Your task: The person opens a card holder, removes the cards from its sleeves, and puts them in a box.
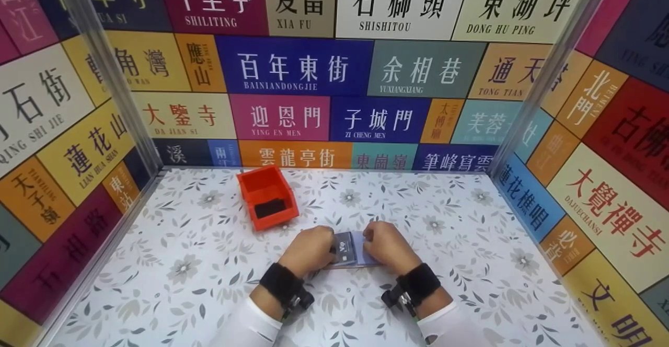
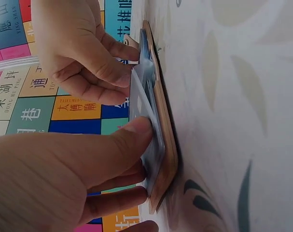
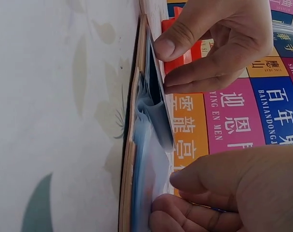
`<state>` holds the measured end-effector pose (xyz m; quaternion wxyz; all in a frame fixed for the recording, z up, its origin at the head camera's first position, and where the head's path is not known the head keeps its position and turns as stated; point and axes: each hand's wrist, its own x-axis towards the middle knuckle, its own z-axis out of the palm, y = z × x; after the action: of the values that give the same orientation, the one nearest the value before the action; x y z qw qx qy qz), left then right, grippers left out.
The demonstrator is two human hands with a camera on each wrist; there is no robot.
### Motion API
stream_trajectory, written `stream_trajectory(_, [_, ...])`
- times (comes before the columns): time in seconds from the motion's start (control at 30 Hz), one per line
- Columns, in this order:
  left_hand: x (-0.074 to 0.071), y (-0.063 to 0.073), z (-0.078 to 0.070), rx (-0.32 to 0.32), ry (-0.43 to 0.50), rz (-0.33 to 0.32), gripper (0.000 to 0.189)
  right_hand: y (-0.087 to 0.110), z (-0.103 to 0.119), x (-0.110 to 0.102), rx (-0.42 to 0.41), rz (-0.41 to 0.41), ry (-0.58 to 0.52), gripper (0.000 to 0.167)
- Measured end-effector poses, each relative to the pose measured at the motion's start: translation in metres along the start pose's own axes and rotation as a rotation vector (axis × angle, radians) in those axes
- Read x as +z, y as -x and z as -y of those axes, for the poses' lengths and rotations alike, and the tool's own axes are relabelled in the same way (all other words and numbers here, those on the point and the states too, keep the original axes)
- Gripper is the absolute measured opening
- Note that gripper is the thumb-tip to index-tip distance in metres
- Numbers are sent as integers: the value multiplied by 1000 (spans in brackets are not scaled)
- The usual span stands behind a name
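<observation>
An open card holder with a brown cover (image 2: 169, 159) and clear plastic sleeves (image 3: 153, 164) lies on the table. A grey card (image 1: 343, 251) marked "Vip" is at its left half. My left hand (image 1: 308, 250) pinches the card's outer edge, its thumb on top and fingers beneath. The left wrist view has the card tilted up off the cover. Opposite, my right hand (image 1: 392, 247) holds the right-hand sleeves at their edge with curled fingers; its exact grip is partly hidden.
Behind and left of the hands stands an orange-red plastic bin (image 1: 261, 181) with a black object (image 1: 270, 207) in it. Panels with coloured place-name signs (image 1: 282, 117) enclose the back and both sides of the flower-patterned table (image 1: 183, 268).
</observation>
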<state>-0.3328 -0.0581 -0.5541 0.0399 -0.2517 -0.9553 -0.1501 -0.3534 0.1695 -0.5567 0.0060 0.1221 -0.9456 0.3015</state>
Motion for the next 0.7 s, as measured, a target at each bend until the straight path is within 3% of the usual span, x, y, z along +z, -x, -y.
stream_trajectory(0.23, [0,0,0,-33,31,11,23,-3,4,3,36,0,-196,27])
stream_trajectory(0.47, [-1,2,-1,29,-8,-24,16,-3,7,7,103,65,-300,28])
stream_trajectory(0.7, [-1,1,0,21,1,-20,18,-2,8,14,164,107,-453,36])
